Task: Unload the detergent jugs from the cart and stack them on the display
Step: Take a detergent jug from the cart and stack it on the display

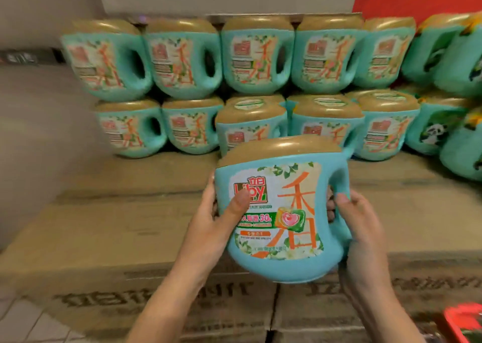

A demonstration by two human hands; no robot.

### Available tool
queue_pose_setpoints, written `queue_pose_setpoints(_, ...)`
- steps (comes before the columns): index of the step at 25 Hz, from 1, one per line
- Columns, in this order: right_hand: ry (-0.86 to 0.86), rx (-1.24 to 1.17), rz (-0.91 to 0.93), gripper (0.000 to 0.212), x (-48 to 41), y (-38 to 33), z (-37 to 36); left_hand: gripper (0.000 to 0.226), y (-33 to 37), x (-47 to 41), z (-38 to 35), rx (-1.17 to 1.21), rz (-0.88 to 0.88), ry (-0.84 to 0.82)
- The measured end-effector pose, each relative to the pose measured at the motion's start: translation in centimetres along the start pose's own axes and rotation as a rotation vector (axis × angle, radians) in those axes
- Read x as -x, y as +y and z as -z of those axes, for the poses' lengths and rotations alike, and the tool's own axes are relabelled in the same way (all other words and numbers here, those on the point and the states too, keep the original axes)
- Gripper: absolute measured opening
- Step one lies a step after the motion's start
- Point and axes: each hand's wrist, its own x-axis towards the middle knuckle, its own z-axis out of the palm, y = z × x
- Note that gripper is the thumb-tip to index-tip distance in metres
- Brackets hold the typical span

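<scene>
I hold one teal detergent jug (284, 212) with a gold cap upright in front of me, above the front of the cardboard boxes. My left hand (216, 217) grips its left side, thumb pressed across the label. My right hand (357, 220) grips the handle side on the right. Behind it stands the display: two stacked rows of the same jugs (182, 58), labels facing me. The lower row (193, 126) sits directly on the boxes.
Cardboard boxes (117, 227) form the platform under the jugs, with bare top surface in front of the lower row. More teal jugs with a panda print (433, 133) stand at the right. A red cart edge (464, 319) shows at bottom right. Tiled floor lies at lower left.
</scene>
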Motion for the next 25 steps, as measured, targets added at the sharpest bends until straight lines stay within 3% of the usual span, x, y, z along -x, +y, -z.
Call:
queue_pose_setpoints(7,-0.347,0.177,-0.108,0.081,-1.6,6.0,-11.9,0.068,0.3,-4.7,13.9,-0.191,-0.125,0.091)
queue_pose_setpoints(9,-0.415,0.197,-0.147,0.096,-2.4,7.1,-13.9,0.083,-0.5,-6.2,16.2,-0.214,-0.149,0.117)
queue_pose_setpoints(12,-0.339,0.481,-0.02,0.098,-3.8,8.8,-16.1,0.107,-1.6,-8.4,18.2,-0.254,-0.15,0.15)
queue_pose_setpoints(14,-0.309,0.678,0.046,0.102,-5.0,9.6,-17.0,0.1,-2.0,-9.6,18.9,-0.294,-0.13,0.149)
queue_pose_setpoints(17,-0.312,0.729,0.033,0.109,-6.8,11.0,-17.9,0.084,-2.6,-10.6,19.5,-0.459,-0.13,0.231)
queue_pose_setpoints(22,-0.285,0.772,0.168,0.093,-8.1,12.5,-17.9,0.146,-4.7,-11.3,19.1,-0.653,-0.047,0.188)
queue_pose_setpoints(25,-0.067,0.736,0.26,0.079,-9.3,12.3,-16.1,0.144,-4.7,-11.8,19.6,-0.656,-0.057,0.243)
